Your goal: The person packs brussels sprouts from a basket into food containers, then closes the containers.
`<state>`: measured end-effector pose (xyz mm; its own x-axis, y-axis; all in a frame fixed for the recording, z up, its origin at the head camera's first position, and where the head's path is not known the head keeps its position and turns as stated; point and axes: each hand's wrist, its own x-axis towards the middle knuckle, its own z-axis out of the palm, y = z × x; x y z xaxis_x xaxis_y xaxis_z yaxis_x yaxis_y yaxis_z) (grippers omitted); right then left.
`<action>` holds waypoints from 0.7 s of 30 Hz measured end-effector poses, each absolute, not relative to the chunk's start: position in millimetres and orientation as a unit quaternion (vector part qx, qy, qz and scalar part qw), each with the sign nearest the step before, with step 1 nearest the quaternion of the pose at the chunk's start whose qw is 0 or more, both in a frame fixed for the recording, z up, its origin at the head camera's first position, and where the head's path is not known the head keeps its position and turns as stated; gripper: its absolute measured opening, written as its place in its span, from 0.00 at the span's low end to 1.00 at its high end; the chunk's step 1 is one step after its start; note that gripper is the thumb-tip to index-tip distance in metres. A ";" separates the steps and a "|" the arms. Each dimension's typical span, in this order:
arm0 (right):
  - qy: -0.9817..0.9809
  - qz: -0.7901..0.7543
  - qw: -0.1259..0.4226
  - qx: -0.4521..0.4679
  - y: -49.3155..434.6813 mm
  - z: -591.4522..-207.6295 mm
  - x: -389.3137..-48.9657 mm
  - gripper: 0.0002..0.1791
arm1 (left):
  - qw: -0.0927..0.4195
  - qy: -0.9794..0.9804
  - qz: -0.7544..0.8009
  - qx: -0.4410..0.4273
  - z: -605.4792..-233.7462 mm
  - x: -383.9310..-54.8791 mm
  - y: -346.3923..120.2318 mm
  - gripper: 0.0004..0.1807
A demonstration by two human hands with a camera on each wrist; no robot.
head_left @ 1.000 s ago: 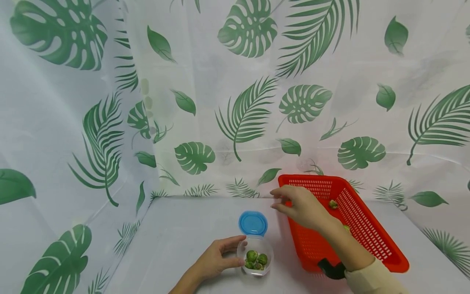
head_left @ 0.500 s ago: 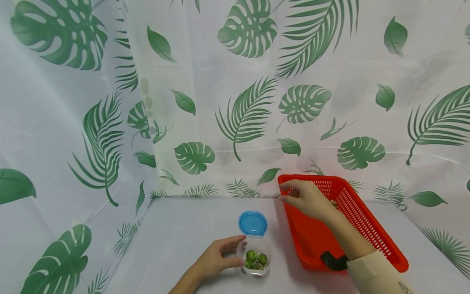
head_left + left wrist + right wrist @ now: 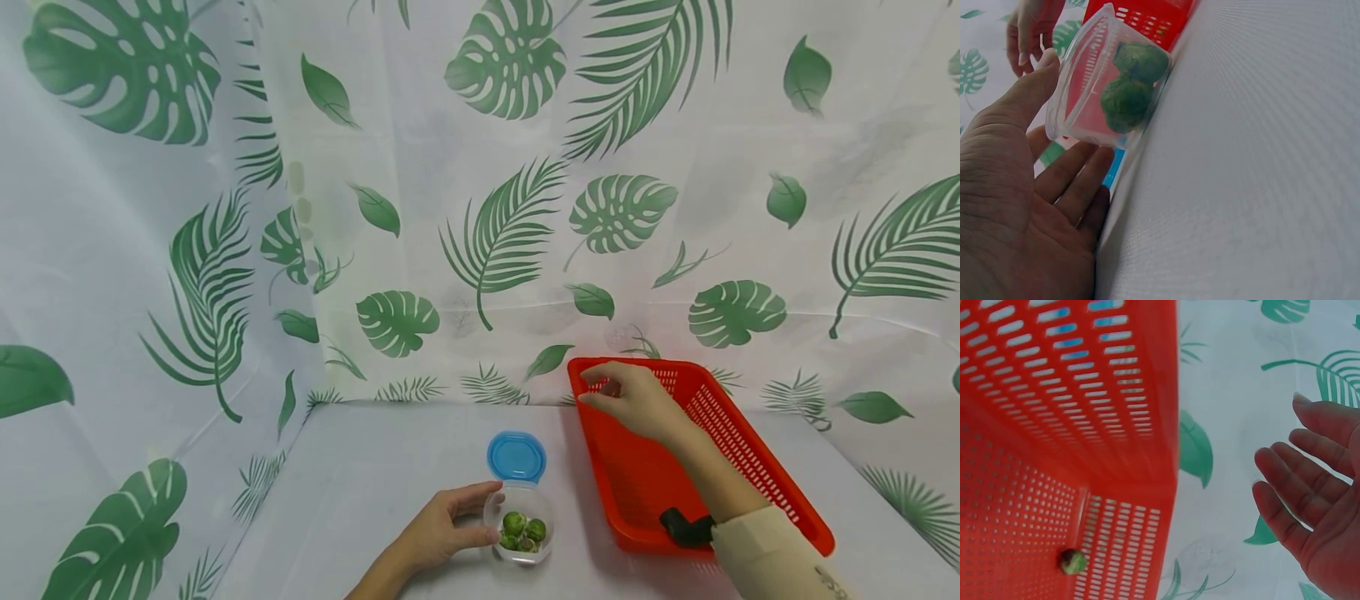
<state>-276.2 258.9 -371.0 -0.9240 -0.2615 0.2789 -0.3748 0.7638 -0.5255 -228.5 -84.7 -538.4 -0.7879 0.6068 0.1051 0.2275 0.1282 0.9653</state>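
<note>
My left hand [image 3: 450, 525] holds a small clear plastic container [image 3: 517, 496], thumb on the near side of its rim and fingers round the far side. Several Brussels sprouts [image 3: 514, 523] lie inside. The container's blue lid [image 3: 517, 456] is flipped back behind it, flat on the table. Over the left rim of a red perforated basket [image 3: 738, 433] hovers my right hand [image 3: 633, 398], with nothing in its loosely bent fingers. In the right wrist view, one Brussels sprout [image 3: 1072, 561] sits in a corner of the basket; in the head view my arm covers that part.
A white table [image 3: 360, 467] carries the container and, to its right, the basket. Behind and to the left hangs a white curtain [image 3: 420, 150] printed with green leaves. A black strapped object [image 3: 686, 527] sits at my right wrist, overlapping the basket's front rim in the head view.
My right hand has drifted right and slightly up, from beside the basket's left rim to over it. The left hand and container have stayed in place.
</note>
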 end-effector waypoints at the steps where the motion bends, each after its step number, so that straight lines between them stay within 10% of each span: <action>1: -0.935 0.297 0.097 0.169 259.8 -371.2 -277.2 0.21 | 0.160 0.734 0.596 0.284 -538.4 -228.3 -84.7 0.32; 21: -0.938 0.304 0.087 0.141 287.0 -378.1 -297.8 0.22 | 0.164 0.728 0.603 0.283 -537.8 -227.9 -84.1 0.31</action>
<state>-297.8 287.0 -378.1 -0.9447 -0.2123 0.2498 -0.3184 0.7757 -0.5449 -227.9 -84.1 -537.8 -0.7860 0.6096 0.1029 0.2149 0.1133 0.9700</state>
